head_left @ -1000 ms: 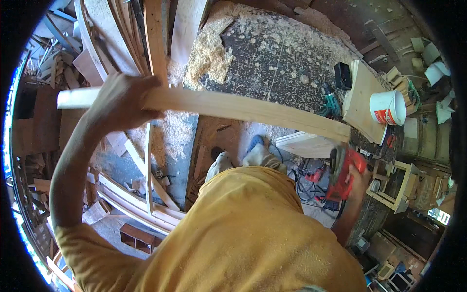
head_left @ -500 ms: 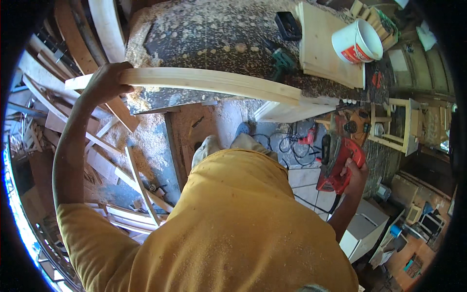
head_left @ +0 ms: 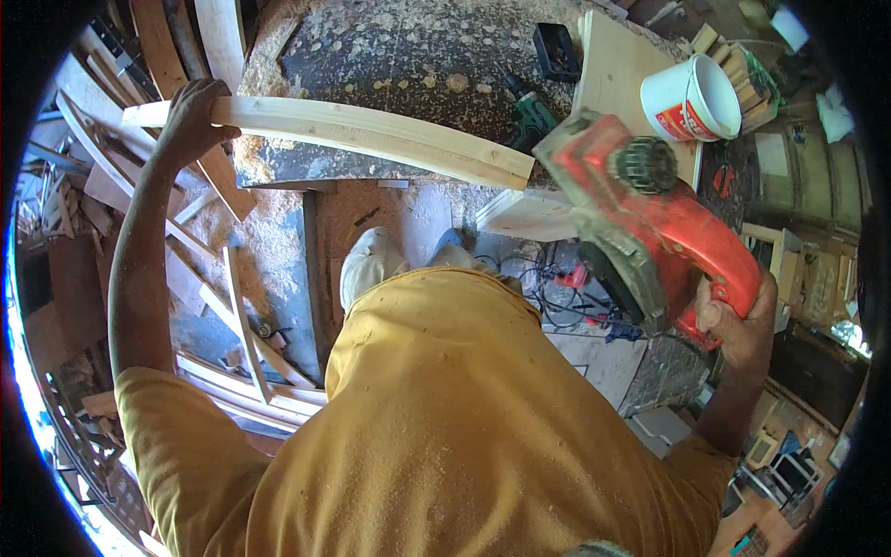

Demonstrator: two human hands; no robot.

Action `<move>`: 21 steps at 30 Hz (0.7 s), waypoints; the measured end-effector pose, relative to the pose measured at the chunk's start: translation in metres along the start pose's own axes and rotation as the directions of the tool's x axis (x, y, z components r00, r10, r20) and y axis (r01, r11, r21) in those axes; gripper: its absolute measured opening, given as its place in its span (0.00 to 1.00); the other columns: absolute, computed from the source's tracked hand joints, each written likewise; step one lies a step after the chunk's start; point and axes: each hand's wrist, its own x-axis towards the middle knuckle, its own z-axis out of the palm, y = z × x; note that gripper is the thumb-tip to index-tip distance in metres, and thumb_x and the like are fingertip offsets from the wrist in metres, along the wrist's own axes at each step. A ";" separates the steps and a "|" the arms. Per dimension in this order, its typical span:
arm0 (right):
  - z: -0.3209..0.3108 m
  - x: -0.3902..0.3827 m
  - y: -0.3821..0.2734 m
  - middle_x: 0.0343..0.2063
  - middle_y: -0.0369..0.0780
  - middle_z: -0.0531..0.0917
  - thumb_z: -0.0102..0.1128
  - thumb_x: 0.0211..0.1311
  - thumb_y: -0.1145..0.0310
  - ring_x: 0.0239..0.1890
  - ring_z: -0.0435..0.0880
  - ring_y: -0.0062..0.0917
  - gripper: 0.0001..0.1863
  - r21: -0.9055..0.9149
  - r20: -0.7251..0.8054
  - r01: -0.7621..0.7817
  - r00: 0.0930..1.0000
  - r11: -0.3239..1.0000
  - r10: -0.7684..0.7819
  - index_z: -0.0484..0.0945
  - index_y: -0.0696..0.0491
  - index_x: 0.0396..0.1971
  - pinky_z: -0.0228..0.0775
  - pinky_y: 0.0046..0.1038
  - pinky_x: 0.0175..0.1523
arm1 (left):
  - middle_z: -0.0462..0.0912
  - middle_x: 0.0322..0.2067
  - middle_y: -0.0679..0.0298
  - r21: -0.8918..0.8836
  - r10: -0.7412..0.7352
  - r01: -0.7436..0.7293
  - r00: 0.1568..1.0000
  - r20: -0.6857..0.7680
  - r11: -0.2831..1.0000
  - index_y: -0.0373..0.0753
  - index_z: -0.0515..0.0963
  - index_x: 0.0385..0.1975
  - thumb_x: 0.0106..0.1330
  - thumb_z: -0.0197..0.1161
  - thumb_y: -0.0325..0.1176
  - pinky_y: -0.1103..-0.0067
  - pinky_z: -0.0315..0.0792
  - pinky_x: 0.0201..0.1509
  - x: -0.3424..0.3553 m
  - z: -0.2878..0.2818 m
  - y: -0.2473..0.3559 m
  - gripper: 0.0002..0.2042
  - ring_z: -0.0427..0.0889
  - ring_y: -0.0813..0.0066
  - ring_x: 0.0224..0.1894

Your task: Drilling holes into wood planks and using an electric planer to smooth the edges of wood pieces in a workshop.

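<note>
My left hand point(head_left: 192, 123) is closed around the left end of a long pale wooden plank point(head_left: 371, 132). The plank lies along the near edge of a dark, shavings-strewn workbench point(head_left: 390, 60), its left end jutting past the bench. In my right hand point(head_left: 740, 320) is a red electric planer point(head_left: 682, 223), gripped by its rear handle. It is raised in the air to the right, its front close to the plank's right end but apart from it. A black knob sits on top of the planer.
On the bench's right side are a green drill point(head_left: 534, 113), a black tray point(head_left: 556, 51), a flat pale panel point(head_left: 608, 65) and a white bucket point(head_left: 691, 97). Loose timber strips point(head_left: 243, 325) lean at the left. Below hangs a tangle of cables point(head_left: 557, 274) near a red tool.
My right hand has lifted the planer from low at my right side up towards the plank's right end. The left hand keeps its hold on the plank, which appears slightly higher in view.
</note>
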 end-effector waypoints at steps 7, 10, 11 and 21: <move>0.016 0.026 -0.037 0.24 0.33 0.75 0.74 0.38 0.67 0.27 0.73 0.15 0.27 -0.303 0.286 0.006 0.955 0.953 0.085 0.73 0.59 0.41 0.67 0.20 0.35 | 0.76 0.34 0.58 -0.047 0.026 -0.029 0.998 -0.049 0.998 0.38 0.74 0.33 0.30 0.76 0.32 0.65 0.69 0.46 0.003 0.009 -0.010 0.25 0.75 0.53 0.42; 0.020 0.027 -0.037 0.25 0.33 0.76 0.73 0.37 0.72 0.27 0.73 0.15 0.27 -0.287 0.194 -0.008 0.979 0.958 0.067 0.74 0.59 0.41 0.67 0.20 0.36 | 0.77 0.35 0.58 -0.061 -0.045 0.046 0.999 0.019 0.997 0.39 0.75 0.36 0.31 0.75 0.33 0.65 0.68 0.48 0.003 0.011 -0.015 0.27 0.76 0.54 0.42; 0.021 0.032 -0.043 0.26 0.33 0.76 0.73 0.37 0.74 0.28 0.74 0.15 0.27 -0.314 0.234 -0.032 0.966 0.949 0.110 0.73 0.59 0.42 0.68 0.21 0.37 | 0.77 0.36 0.58 -0.043 -0.034 0.034 0.999 -0.008 0.999 0.39 0.75 0.38 0.31 0.76 0.34 0.65 0.67 0.50 0.002 0.014 -0.016 0.27 0.76 0.55 0.43; 0.049 0.050 -0.056 0.27 0.33 0.77 0.72 0.36 0.75 0.29 0.75 0.15 0.28 -0.388 0.295 0.031 0.951 0.921 0.093 0.75 0.59 0.44 0.69 0.22 0.37 | 0.77 0.38 0.57 -0.026 -0.075 0.075 0.997 0.019 0.997 0.40 0.74 0.41 0.33 0.77 0.36 0.65 0.67 0.52 -0.001 0.021 -0.017 0.30 0.76 0.55 0.45</move>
